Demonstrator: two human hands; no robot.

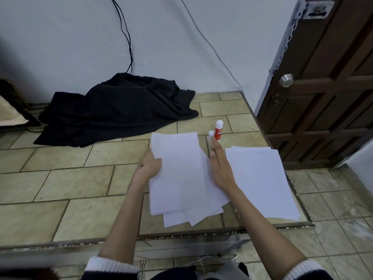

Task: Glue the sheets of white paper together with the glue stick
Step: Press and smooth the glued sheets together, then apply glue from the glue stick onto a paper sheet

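The left hand (149, 166) pinches a loose bunch of paper (177, 174). The right hand (220, 166) is flat with fingers spread, pointing at the glue stick (218, 130) just behind the paper. The bunch could slide apart, because the sheets sit crooked.
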